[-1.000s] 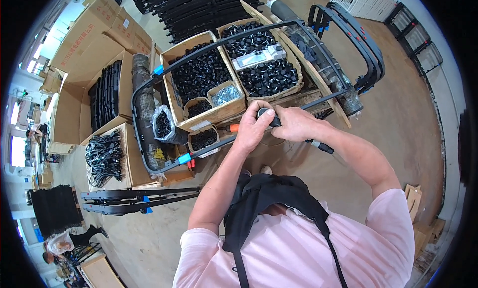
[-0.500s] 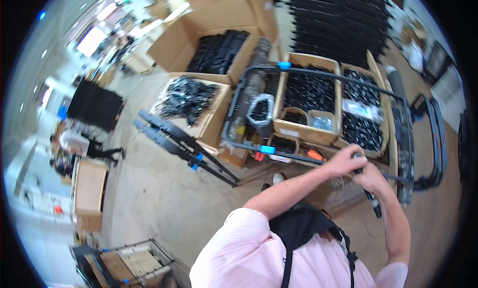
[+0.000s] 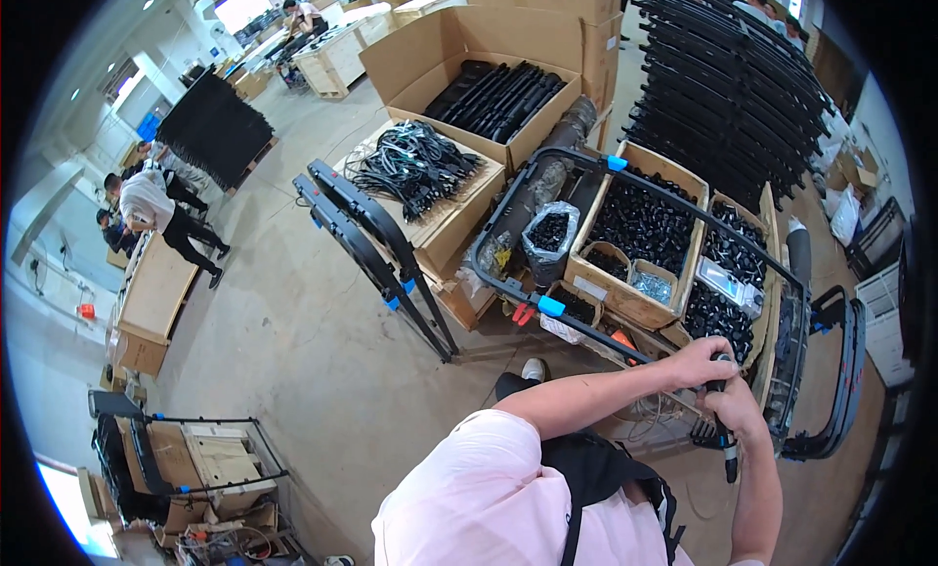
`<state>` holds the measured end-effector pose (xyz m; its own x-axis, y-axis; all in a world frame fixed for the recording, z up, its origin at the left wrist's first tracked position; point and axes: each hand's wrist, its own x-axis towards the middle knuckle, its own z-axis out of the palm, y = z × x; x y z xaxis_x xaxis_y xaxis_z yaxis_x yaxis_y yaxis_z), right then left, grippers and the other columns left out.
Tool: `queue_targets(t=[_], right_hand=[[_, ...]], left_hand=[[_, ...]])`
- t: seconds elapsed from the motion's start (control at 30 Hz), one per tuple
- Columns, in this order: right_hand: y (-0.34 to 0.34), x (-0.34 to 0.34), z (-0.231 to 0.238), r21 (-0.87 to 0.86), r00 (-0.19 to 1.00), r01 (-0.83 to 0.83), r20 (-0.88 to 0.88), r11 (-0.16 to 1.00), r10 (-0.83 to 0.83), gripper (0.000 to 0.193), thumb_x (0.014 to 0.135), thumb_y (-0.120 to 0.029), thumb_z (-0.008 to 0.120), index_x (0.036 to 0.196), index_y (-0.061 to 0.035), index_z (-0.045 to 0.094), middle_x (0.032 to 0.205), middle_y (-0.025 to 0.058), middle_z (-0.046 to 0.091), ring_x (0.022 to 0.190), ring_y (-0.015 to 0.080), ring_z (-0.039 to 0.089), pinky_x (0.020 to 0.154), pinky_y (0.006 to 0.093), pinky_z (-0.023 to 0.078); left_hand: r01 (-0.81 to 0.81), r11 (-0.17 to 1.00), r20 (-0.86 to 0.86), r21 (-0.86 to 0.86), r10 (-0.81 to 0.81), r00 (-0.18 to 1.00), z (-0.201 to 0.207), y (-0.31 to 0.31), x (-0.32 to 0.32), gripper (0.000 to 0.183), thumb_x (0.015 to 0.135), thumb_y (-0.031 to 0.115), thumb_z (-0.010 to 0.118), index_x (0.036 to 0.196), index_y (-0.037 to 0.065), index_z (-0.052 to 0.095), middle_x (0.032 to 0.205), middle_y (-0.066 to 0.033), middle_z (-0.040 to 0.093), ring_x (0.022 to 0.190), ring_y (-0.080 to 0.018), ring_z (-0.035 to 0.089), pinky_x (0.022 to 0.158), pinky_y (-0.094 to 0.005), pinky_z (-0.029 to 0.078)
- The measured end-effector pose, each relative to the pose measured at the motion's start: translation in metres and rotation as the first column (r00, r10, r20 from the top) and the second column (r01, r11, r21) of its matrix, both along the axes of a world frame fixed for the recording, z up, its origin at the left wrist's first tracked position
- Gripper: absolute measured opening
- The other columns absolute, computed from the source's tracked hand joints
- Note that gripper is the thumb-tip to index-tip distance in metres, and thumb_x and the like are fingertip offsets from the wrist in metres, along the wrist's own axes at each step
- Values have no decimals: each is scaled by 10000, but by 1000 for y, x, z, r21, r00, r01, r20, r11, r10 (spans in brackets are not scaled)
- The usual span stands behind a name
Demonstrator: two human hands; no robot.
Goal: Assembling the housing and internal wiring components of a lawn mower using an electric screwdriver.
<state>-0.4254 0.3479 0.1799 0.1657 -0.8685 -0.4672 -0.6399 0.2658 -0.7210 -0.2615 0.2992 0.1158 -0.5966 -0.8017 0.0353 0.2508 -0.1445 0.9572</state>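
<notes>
My right hand [image 3: 735,408] is wrapped round a slim, dark, stick-shaped tool [image 3: 729,460], like an inline power screwdriver, whose lower end sticks out below my fist. Beside its upper end, my left hand [image 3: 696,364] is closed, with its fingers curled near a dark end piece; what exactly it grips is partly hidden. Both hands are over the near right part of a black tubular frame [image 3: 586,317]. The frame has blue clips [image 3: 552,305] and lies over wooden boxes of small black parts [image 3: 640,214].
A plastic-lined bin [image 3: 550,236] stands inside the frame. Cables [image 3: 415,165] lie on a carton to the left, near upright black curved frames [image 3: 376,243]. Black bars are stacked [image 3: 733,87] behind. More curved frames [image 3: 842,380] stand at right. A person [image 3: 156,209] is far left.
My view has shifted, so the frame and boxes sit farther right and my hands lower. Both hands stay close together at the tool, whose lower end still points down.
</notes>
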Motion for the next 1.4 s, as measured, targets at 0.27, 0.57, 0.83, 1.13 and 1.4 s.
queue_targets(t=[0.27, 0.57, 0.83, 1.13, 1.4], right_hand=[[-19, 51, 109, 61, 990, 115, 76, 991, -119, 469, 816, -81, 666, 1267, 26, 593, 1069, 91, 711, 956, 185, 666, 842, 351, 536], [-106, 138, -38, -396, 890, -375, -407, 838, 206, 712, 775, -120, 775, 1438, -90, 515, 1143, 307, 714, 1024, 492, 706, 888, 540, 563], [-179, 208, -83, -387, 844, -492, -432, 780, 318, 867, 805, -161, 816, 1546, -43, 382, 1226, 303, 681, 1060, 468, 702, 881, 546, 579], [-250, 252, -132, -340, 817, -516, -472, 786, 332, 851, 806, -243, 814, 1518, -43, 394, 1134, 254, 694, 974, 450, 728, 847, 520, 607], [-320, 263, -146, -337, 845, -478, -428, 811, 320, 825, 802, -264, 779, 1495, -37, 394, 1158, 290, 698, 1006, 473, 718, 895, 547, 594]], left_hand=[[-410, 792, -281, -452, 310, 908, 60, -41, 15, 229, 852, 218, 747, 850, 34, 609, 1000, -89, 573, 1053, -255, 532, 946, -378, 451], [-323, 855, 132, 405, 294, 947, -102, -102, 133, 684, 999, 637, 627, 1129, -31, 691, 1053, -114, 707, 920, -167, 661, 822, -360, 545], [-552, 832, 656, 57, 386, 649, -89, -169, 208, 806, 909, 702, 669, 1153, -66, 691, 1202, -297, 719, 1127, -374, 712, 938, -482, 556], [-612, 791, 734, 11, 409, 542, -127, -230, 255, 694, 947, 662, 658, 1111, -8, 727, 1063, -250, 757, 1036, -378, 734, 921, -463, 544], [-561, 815, 826, -145, 411, 384, -127, -302, 265, 741, 959, 701, 587, 998, -28, 713, 1047, -317, 737, 1062, -479, 704, 931, -539, 526]])
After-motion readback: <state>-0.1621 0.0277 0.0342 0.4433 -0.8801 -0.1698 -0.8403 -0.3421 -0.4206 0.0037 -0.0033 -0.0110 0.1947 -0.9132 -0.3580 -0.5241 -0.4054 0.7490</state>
